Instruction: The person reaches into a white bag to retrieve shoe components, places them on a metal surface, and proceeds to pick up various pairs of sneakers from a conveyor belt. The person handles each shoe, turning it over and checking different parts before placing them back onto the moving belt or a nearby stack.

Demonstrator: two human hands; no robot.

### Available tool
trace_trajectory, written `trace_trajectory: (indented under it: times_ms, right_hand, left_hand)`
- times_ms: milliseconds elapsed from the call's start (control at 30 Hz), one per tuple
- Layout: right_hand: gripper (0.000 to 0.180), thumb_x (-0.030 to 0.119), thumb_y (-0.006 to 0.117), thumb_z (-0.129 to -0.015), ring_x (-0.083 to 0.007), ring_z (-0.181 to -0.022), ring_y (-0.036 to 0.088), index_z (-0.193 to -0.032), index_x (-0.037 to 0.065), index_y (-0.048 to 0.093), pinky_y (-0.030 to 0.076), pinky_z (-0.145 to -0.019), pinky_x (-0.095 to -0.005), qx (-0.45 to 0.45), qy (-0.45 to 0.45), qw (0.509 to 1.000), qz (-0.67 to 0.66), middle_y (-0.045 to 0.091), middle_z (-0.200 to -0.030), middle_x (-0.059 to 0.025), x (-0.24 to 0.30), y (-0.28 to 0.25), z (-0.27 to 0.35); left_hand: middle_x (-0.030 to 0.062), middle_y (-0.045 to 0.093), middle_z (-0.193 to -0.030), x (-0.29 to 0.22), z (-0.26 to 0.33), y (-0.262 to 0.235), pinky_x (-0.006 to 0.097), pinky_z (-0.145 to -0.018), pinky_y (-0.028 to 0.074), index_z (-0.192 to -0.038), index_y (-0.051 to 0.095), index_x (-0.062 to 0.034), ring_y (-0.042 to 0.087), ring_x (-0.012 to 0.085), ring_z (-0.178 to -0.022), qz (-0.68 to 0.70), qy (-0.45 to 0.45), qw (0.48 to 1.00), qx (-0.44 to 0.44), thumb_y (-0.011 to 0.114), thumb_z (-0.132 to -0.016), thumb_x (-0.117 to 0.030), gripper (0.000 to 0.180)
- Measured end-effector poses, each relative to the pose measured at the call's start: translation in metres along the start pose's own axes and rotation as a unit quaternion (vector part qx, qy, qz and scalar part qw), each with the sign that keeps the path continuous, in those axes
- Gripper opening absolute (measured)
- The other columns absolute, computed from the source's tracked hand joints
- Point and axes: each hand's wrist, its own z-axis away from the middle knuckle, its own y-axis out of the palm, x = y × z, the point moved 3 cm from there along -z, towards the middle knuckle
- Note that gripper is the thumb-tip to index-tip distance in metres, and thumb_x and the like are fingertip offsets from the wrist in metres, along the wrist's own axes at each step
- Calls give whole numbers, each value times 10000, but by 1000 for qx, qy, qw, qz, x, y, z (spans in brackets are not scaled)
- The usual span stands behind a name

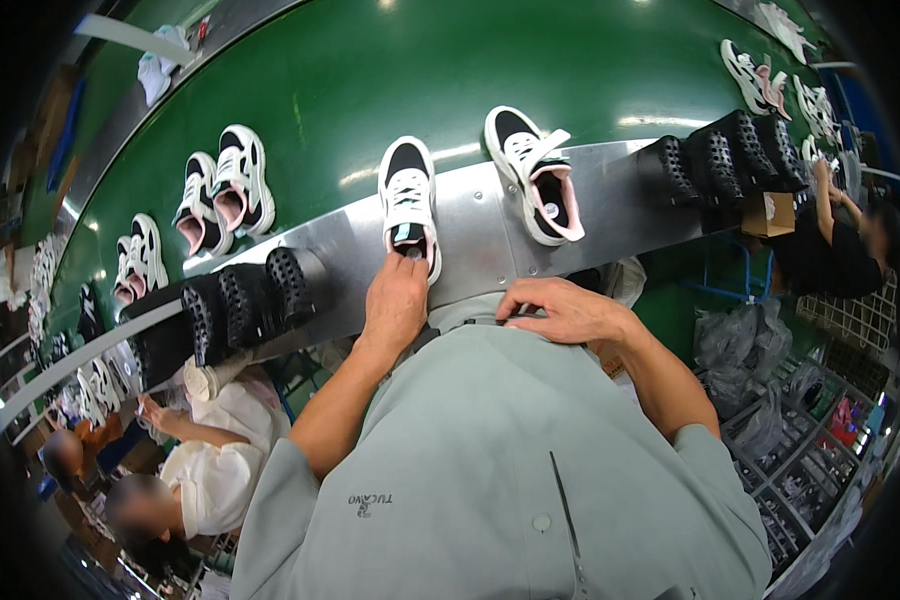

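A black-and-white sneaker (407, 195) with a pale pink lining stands on the metal ledge in front of me, toe pointing away. My left hand (396, 300) is closed at its heel, with the fingertips bunched in the shoe opening and partly hidden there. Right of it sits a matching sneaker (538, 170), its white strap lifted and its opening toward me. My right hand (562, 310) lies against my shirt front by the ledge's near edge, fingers apart, holding nothing that I can see.
The metal ledge (475, 222) borders a green conveyor surface (370, 70). Black studded blocks (238, 302) stand to the left, more studded blocks (732, 160) to the right. Further sneakers (238, 180) sit on the left. Co-workers sit at both sides; a wire rack (810, 470) is at lower right.
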Motion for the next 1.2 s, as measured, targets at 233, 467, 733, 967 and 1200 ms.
trace_trajectory:
  times_ms: [233,467,733,967,1200]
  right_hand:
    - [340,228,741,-879,-294,-841,675,-1098,-16,653,544,-763,-374,-439,174,868,154,691,-891,-148,-82,-81,32]
    - [651,276,744,-864,-439,-1082,625,-1348,-52,457,502,-927,-499,-334,304,888,-89,615,-1190,-280,-80,-28,-39]
    - [338,46,639,-762,-395,-1144,531,-1090,115,679,472,-974,-477,-359,-80,889,272,631,-1171,-138,-77,-70,-58]
    - [480,67,704,-738,-389,-1110,560,-1202,60,581,472,-947,-492,-383,-143,844,347,574,-1241,-134,-59,-53,-62]
    - [346,271,725,-861,-426,-861,660,-989,-10,570,524,-774,-488,-427,196,878,92,669,-899,-232,-84,-34,-44]
  left_hand:
    - [184,641,-971,-48,-46,-13,458,-791,529,-1062,649,5,621,375,-917,56,30,998,-21,719,-857,-88,236]
    - [255,701,-914,-36,-129,66,494,-771,536,-1089,657,31,686,446,-856,174,-183,967,-32,693,-893,-278,367]
    - [273,692,-864,-35,-133,52,512,-762,538,-970,738,1,677,460,-811,120,-140,982,-43,668,-905,-214,236]
    - [227,651,-902,-46,-124,40,510,-725,536,-1026,656,6,661,412,-852,61,-102,991,-60,658,-882,-147,210]
    - [109,595,-934,-76,-139,16,412,-783,500,-1082,660,-69,571,315,-918,7,117,979,-166,714,-776,-62,311]
